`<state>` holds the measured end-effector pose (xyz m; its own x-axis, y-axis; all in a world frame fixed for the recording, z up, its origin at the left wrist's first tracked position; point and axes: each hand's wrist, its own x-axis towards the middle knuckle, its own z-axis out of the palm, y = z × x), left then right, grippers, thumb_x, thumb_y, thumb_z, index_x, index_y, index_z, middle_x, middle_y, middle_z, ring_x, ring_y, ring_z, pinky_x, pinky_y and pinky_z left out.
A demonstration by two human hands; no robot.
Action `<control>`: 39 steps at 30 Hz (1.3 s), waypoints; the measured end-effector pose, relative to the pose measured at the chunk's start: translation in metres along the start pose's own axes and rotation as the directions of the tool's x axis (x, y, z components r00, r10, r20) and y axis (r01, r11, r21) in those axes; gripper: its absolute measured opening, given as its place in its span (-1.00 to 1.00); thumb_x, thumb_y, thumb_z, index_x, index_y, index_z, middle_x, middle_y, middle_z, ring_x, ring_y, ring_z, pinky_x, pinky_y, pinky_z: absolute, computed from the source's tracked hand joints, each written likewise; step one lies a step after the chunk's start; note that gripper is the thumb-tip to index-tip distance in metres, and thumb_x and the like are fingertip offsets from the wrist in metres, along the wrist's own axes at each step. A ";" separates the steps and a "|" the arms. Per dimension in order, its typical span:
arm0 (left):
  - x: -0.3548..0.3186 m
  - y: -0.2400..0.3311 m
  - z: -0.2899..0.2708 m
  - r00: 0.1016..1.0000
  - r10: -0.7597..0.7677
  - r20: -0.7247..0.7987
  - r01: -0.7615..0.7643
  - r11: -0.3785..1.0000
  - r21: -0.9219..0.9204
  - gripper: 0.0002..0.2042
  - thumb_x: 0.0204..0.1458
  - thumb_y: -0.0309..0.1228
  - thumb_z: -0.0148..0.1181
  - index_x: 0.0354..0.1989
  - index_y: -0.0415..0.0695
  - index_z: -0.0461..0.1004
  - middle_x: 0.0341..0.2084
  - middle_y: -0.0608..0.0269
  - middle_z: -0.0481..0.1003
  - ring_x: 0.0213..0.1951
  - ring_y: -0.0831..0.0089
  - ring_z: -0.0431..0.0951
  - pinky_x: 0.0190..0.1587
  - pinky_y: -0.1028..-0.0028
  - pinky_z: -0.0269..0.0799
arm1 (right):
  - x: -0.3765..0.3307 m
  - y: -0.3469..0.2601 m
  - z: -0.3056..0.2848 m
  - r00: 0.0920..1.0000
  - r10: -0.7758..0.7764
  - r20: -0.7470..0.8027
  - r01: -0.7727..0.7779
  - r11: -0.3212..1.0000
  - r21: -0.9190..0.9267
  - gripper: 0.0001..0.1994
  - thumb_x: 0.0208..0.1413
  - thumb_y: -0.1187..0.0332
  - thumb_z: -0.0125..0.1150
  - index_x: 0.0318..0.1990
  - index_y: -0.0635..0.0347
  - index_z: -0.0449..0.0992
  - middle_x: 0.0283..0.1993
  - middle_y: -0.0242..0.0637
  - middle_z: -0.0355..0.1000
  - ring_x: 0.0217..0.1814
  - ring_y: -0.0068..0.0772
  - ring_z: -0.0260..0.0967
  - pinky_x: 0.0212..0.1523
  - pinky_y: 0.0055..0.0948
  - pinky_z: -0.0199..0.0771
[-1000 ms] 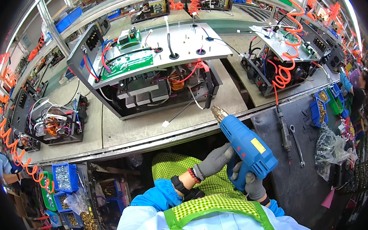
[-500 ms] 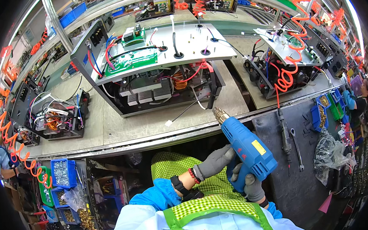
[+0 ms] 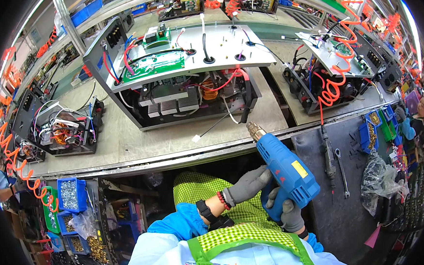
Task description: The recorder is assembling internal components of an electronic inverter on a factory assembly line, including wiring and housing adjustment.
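A blue heat gun with a metal nozzle points up and slightly left. My right hand, in a grey glove, is wrapped round its handle. My left hand, also gloved, has its fingers closed against the left side of the gun's body; some fingertips are hidden there. Just beyond the nozzle, a cable with black sleeving hangs from an open electronics chassis. That chassis carries a tilted white metal panel with a green circuit board. A white connector lies on the bench in front.
Other open chassis stand at left and right. An orange coiled hose hangs over a power screwdriver beside a wrench. Blue parts bins hold hardware at left. A clear plastic bag lies at right, where another person is visible.
The view has shifted slightly, so the chassis sits a little higher in the picture. My hands and the heat gun keep nearly the same pose, nozzle still near the sleeved cable.
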<state>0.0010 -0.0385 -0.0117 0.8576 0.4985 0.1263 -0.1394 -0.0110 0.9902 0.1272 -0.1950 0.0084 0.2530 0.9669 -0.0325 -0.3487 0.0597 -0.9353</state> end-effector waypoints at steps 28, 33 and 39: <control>0.000 0.002 -0.002 0.998 -0.039 0.053 0.039 0.999 -0.005 -0.27 0.28 0.18 -0.32 0.34 -0.24 0.17 0.18 -0.07 0.35 0.20 0.16 0.36 0.25 0.29 0.23 | 0.002 -0.005 0.007 0.998 -0.015 -0.056 0.009 0.995 -0.097 -0.30 0.01 -0.28 0.25 -0.10 0.31 0.44 -0.26 -0.29 0.43 -0.31 -0.45 0.43 -0.26 -0.42 0.47; -0.001 0.004 -0.003 0.997 -0.067 0.041 0.065 0.997 0.034 -0.27 0.28 0.18 -0.32 0.33 -0.24 0.19 0.14 -0.09 0.37 0.18 0.15 0.38 0.24 0.28 0.24 | 0.003 -0.006 0.010 0.997 -0.040 -0.073 0.032 0.993 -0.117 -0.31 0.02 -0.27 0.24 -0.10 0.32 0.44 -0.27 -0.29 0.43 -0.31 -0.45 0.43 -0.26 -0.41 0.47; 0.000 0.004 -0.001 1.000 -0.026 0.016 0.026 0.999 0.032 -0.28 0.28 0.18 -0.31 0.32 -0.24 0.20 0.14 -0.10 0.38 0.15 0.14 0.41 0.21 0.27 0.28 | 0.003 -0.005 0.008 0.999 -0.035 -0.032 0.031 0.994 -0.103 -0.32 0.04 -0.26 0.23 -0.11 0.32 0.44 -0.27 -0.28 0.43 -0.32 -0.45 0.43 -0.26 -0.42 0.47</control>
<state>0.0000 -0.0382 -0.0078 0.8690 0.4844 0.1011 -0.1013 -0.0258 0.9945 0.1225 -0.1907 0.0156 0.2941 0.9557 -0.0115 -0.2459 0.0640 -0.9672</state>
